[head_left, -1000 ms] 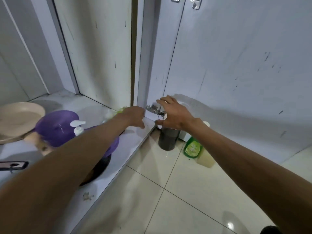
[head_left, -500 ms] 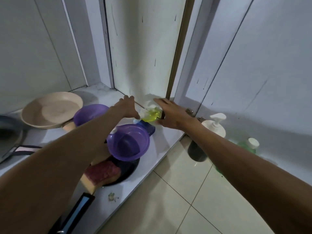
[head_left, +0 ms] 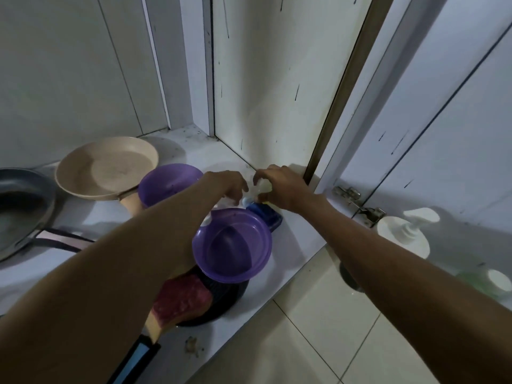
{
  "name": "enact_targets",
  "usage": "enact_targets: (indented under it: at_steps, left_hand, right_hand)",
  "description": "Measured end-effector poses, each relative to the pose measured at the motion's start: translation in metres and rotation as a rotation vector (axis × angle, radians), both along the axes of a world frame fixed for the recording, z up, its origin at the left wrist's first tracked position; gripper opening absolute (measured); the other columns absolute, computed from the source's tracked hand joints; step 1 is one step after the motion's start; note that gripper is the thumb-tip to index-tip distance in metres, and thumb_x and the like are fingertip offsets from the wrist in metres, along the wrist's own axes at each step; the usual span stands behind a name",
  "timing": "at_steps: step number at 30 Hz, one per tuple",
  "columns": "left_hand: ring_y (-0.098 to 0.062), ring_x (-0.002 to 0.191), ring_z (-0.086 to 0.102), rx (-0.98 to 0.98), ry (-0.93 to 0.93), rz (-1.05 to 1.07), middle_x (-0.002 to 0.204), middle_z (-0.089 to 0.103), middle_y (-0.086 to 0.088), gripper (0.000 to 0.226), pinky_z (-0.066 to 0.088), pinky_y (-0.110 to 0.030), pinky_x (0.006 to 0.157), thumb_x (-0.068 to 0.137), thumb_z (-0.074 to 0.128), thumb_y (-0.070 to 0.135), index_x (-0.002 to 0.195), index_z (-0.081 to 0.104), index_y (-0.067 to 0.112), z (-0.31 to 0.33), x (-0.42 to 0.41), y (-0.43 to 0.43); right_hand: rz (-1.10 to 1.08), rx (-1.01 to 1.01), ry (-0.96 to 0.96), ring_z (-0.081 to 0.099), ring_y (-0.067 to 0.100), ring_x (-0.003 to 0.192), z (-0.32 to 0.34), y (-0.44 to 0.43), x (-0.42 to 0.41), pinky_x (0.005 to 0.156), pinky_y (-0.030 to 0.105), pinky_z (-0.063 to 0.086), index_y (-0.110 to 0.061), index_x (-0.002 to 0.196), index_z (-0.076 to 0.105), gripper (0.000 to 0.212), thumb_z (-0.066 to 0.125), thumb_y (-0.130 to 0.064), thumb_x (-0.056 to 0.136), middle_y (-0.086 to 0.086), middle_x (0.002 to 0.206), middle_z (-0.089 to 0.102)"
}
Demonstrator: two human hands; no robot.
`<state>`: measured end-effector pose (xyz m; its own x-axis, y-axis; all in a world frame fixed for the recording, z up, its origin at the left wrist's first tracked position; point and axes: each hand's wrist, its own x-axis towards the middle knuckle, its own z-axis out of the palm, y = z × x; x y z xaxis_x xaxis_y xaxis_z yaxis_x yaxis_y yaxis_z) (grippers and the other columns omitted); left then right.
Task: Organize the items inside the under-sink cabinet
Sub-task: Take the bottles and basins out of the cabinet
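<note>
Both hands meet at the right end of the cabinet floor (head_left: 293, 234), near the side wall. My right hand (head_left: 282, 189) curls round a small pale-capped bottle (head_left: 263, 187), mostly hidden by the fingers. My left hand (head_left: 232, 187) reaches in beside it with fingers bent down over a white and blue item (head_left: 246, 201); what it holds is hidden. Just below lie a blue sponge (head_left: 266, 217) and a purple bowl (head_left: 232, 245) resting on a black pan (head_left: 221, 303). A second purple bowl (head_left: 166, 184) sits behind my left arm.
A beige pan (head_left: 105, 167) and a grey pan (head_left: 22, 209) stand at the back left. A red-topped sponge (head_left: 180, 300) lies on the black pan. On the tiled floor (head_left: 318, 342) by the open door (head_left: 443, 106) stand a white pump bottle (head_left: 404, 234) and a green bottle (head_left: 490, 284).
My view has swung left from the door into the cabinet. My right hand left the pump bottle on the floor and closed on the small bottle; both hands have drawn together over it.
</note>
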<state>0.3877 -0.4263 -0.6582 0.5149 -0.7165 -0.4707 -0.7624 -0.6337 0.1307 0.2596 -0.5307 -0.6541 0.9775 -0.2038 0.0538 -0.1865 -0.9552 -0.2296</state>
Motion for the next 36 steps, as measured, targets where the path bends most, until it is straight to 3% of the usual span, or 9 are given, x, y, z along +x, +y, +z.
enact_targets:
  at_steps: [4, 7, 10, 13, 16, 21, 26, 31, 36]
  left_hand:
    - [-0.024, 0.118, 0.056, 0.011, -0.053, -0.02, 0.135, 0.055, -0.004, 0.063, 0.046, -0.036, 0.1, 0.082, 0.073, 0.019, 0.14, 0.048, 0.024, -0.005, -0.002, -0.011]
    - [-0.024, 0.104, 0.063, 0.04, -0.03, 0.028, 0.121, 0.063, -0.007, 0.055, 0.054, -0.036, 0.089, 0.08, 0.077, 0.02, 0.131, 0.057, 0.017, -0.01, -0.004, -0.018]
    - [-0.022, 0.09, 0.059, 0.092, 0.108, 0.062, 0.109, 0.063, -0.007, 0.025, 0.054, -0.028, 0.071, 0.083, 0.068, 0.01, 0.107, 0.061, 0.015, -0.009, -0.002, -0.021]
    - [-0.023, 0.094, 0.061, 0.006, 0.302, 0.21, 0.103, 0.065, -0.009, 0.02, 0.058, -0.037, 0.08, 0.085, 0.06, 0.004, 0.104, 0.064, 0.005, -0.008, 0.001, -0.022]
    - [-0.02, 0.077, 0.064, -0.055, 0.467, 0.282, 0.092, 0.069, -0.01, 0.018, 0.056, -0.033, 0.072, 0.089, 0.063, 0.012, 0.101, 0.065, -0.001, -0.008, -0.003, -0.022]
    - [-0.023, 0.081, 0.065, -0.22, 0.656, 0.322, 0.102, 0.069, -0.015, 0.026, 0.055, -0.034, 0.086, 0.087, 0.07, 0.013, 0.106, 0.064, -0.003, 0.001, -0.019, -0.023]
    - [-0.013, 0.066, 0.067, -0.338, 0.506, 0.183, 0.095, 0.073, -0.015, 0.035, 0.055, -0.018, 0.057, 0.077, 0.08, 0.017, 0.102, 0.071, -0.006, 0.026, -0.044, -0.022]
    - [-0.023, 0.083, 0.07, -0.373, 0.419, -0.002, 0.098, 0.071, -0.016, 0.028, 0.059, -0.029, 0.077, 0.078, 0.079, 0.011, 0.1, 0.071, -0.004, 0.046, -0.094, -0.023]
    - [-0.026, 0.081, 0.072, -0.278, 0.311, -0.287, 0.095, 0.072, -0.015, 0.025, 0.06, -0.034, 0.076, 0.073, 0.081, 0.009, 0.094, 0.073, -0.002, 0.055, -0.157, -0.035]
  right_hand:
    - [-0.048, 0.024, -0.115, 0.061, 0.022, 0.095, 0.006, -0.007, -0.003, 0.075, 0.032, 0.049, -0.016, 0.108, 0.064, 0.035, 0.072, -0.04, 0.083, 0.004, 0.108, 0.065]
    - [-0.153, 0.073, -0.224, 0.062, 0.02, 0.086, 0.012, -0.014, -0.015, 0.074, 0.033, 0.049, -0.012, 0.105, 0.065, 0.038, 0.066, -0.044, 0.086, 0.006, 0.096, 0.069]
    - [-0.281, 0.155, -0.238, 0.06, 0.023, 0.08, 0.01, -0.021, -0.03, 0.074, 0.033, 0.044, -0.011, 0.095, 0.063, 0.034, 0.067, -0.043, 0.084, 0.006, 0.082, 0.067]
    - [-0.341, 0.203, -0.215, 0.059, 0.024, 0.077, 0.008, -0.021, -0.042, 0.069, 0.042, 0.053, -0.013, 0.09, 0.059, 0.029, 0.066, -0.04, 0.083, 0.005, 0.079, 0.062]
    - [-0.328, 0.173, -0.184, 0.06, 0.025, 0.079, 0.011, -0.017, -0.049, 0.071, 0.043, 0.053, -0.011, 0.094, 0.059, 0.027, 0.063, -0.036, 0.086, 0.006, 0.084, 0.064]
    - [-0.301, 0.034, -0.174, 0.056, 0.023, 0.079, 0.015, -0.007, -0.054, 0.065, 0.032, 0.044, -0.008, 0.102, 0.058, 0.027, 0.059, -0.032, 0.092, 0.005, 0.088, 0.057]
    - [-0.313, -0.025, -0.225, 0.058, 0.025, 0.077, 0.018, -0.005, -0.084, 0.063, 0.031, 0.042, -0.007, 0.1, 0.056, 0.027, 0.06, -0.033, 0.092, 0.009, 0.089, 0.061]
    - [-0.398, -0.051, -0.162, 0.059, 0.024, 0.074, 0.04, -0.004, -0.137, 0.066, 0.032, 0.047, -0.009, 0.099, 0.058, 0.031, 0.062, -0.038, 0.088, 0.005, 0.083, 0.061]
    - [-0.519, -0.021, 0.017, 0.051, 0.023, 0.076, 0.047, 0.0, -0.208, 0.065, 0.029, 0.038, -0.015, 0.091, 0.055, 0.027, 0.066, -0.038, 0.085, 0.002, 0.084, 0.054]
